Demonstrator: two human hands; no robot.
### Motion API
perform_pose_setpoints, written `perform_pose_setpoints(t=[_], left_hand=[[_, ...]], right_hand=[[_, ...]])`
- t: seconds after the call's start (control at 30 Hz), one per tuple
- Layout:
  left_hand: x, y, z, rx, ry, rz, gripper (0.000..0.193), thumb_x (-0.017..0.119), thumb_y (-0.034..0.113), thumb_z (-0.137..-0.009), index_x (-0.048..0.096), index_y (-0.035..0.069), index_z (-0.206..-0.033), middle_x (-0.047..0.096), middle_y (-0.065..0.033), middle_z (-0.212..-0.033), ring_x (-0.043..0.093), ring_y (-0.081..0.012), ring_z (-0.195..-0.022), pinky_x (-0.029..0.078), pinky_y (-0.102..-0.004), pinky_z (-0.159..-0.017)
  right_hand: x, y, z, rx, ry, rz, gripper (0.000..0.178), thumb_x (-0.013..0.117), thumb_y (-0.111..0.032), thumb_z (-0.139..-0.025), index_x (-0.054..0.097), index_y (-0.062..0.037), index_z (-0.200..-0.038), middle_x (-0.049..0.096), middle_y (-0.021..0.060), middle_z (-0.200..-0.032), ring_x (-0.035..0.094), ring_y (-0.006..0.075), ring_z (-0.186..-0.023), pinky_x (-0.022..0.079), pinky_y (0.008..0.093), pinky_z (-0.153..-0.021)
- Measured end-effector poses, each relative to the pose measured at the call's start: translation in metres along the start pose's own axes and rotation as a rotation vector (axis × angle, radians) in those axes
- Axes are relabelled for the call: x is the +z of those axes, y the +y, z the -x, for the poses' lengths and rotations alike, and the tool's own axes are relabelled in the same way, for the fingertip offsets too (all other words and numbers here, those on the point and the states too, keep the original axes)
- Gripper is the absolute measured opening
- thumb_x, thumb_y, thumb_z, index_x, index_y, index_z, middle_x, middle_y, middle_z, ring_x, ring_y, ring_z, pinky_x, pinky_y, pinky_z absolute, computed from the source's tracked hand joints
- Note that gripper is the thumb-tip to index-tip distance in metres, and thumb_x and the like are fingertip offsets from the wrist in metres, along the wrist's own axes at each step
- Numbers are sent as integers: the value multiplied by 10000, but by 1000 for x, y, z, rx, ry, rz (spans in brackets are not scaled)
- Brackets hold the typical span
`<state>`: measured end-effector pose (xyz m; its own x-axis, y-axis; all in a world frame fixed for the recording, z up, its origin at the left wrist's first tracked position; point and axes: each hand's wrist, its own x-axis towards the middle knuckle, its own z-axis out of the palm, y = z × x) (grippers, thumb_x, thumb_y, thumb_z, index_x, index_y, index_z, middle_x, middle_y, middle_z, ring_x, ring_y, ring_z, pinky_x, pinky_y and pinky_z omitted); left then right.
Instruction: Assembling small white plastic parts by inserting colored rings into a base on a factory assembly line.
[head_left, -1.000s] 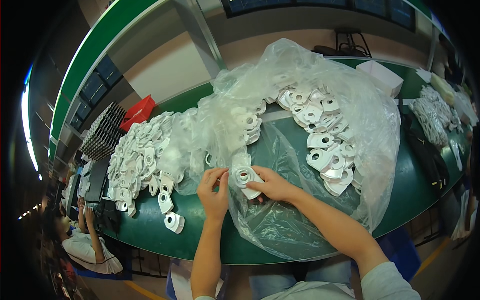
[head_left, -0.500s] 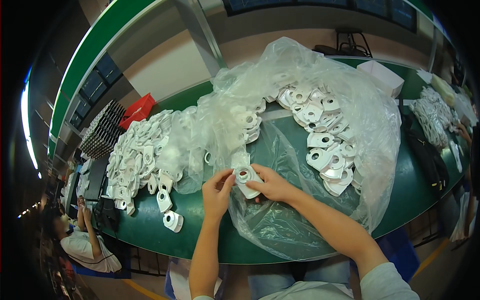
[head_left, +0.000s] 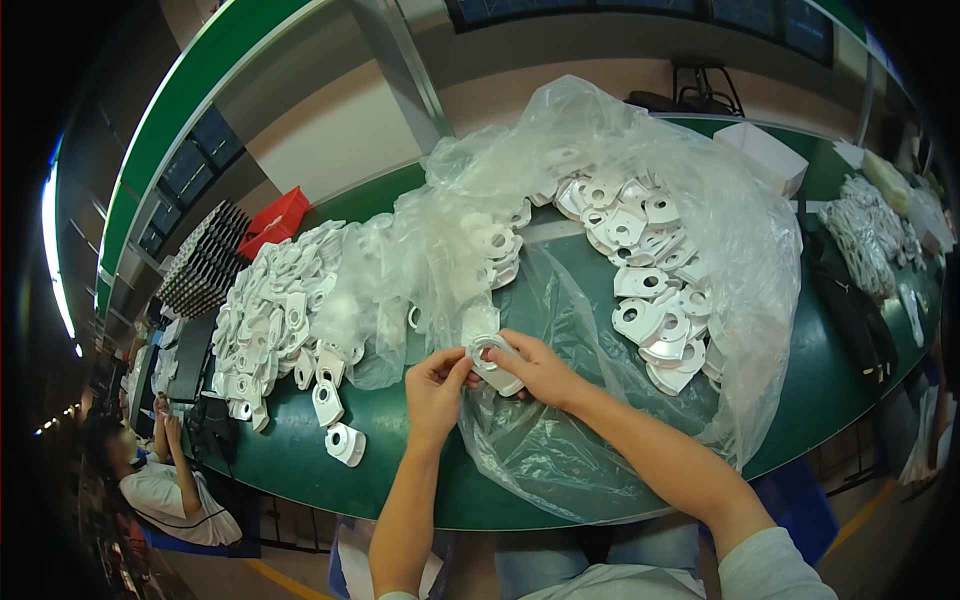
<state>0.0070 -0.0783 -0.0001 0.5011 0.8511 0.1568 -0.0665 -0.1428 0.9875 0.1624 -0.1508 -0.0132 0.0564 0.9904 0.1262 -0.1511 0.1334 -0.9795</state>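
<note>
Between my hands, above the clear plastic sheet, is a white plastic cover [head_left: 501,381] with a round ring and hole. My right hand [head_left: 546,371] grips its right side, the thumb lying across the ring and the fingers mostly hidden beneath. At the left edge, my left hand [head_left: 434,388] is closed, thumb and fingertips pinched against the ring's side. Whether a small piece sits in that pinch cannot be made out. A heap of similar white covers [head_left: 670,318] lies on the plastic to the right. Another large pile [head_left: 268,330] spreads across the table's left.
Crumpled clear plastic sheeting [head_left: 755,330] drapes over the green table [head_left: 560,505]. A red bin [head_left: 275,222] and stacked dark trays [head_left: 203,262] stand far left. At the back right is a white box [head_left: 765,155], with bundled white cords [head_left: 862,235] beyond. Another person [head_left: 175,495] sits at left.
My right thumb has shifted up and left from the cover's lower face onto its ring. My left hand stays pinched at the cover's left edge.
</note>
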Motion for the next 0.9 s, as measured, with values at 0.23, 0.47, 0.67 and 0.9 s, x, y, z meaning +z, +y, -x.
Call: perform_pose_setpoints(t=[0.23, 0.47, 0.67, 0.9], left_hand=[[0, 11, 1, 234, -7, -270, 140, 612, -10, -799, 641, -36, -933, 639, -70, -772, 594, -123, -707, 470, -236, -633], [-4, 12, 3, 329, -57, -374, 65, 628, 18, -786, 632, -39, -818, 611, -67, -756, 564, -135, -666, 432, -242, -617], [13, 13, 2, 272, 12, -357, 88, 644, 20, -779, 605, -38, -831, 595, -71, -739, 541, -130, -629, 424, -234, -573], [-11, 16, 5, 108, -157, -289, 121, 612, 15, -820, 611, -44, -926, 630, -47, -788, 560, -81, -646, 452, -221, -539]], right_hand=[[3, 3, -1, -114, 114, 76, 264, 493, -237, -926, 574, -12, -814, 550, 15, -667, 469, 75, -601, 386, 252, -524], [1, 5, -1, -112, -5, 291, 271, 478, -210, -930, 579, 27, -846, 581, 27, -722, 492, 93, -676, 411, 257, -626], [3, 12, -4, -227, 152, 258, 290, 443, -219, -941, 568, 29, -857, 571, 23, -730, 478, 92, -685, 405, 259, -631], [8, 12, -6, -136, 161, 157, 341, 444, -265, -938, 577, 45, -892, 584, 106, -708, 520, 124, -687, 433, 302, -644]])
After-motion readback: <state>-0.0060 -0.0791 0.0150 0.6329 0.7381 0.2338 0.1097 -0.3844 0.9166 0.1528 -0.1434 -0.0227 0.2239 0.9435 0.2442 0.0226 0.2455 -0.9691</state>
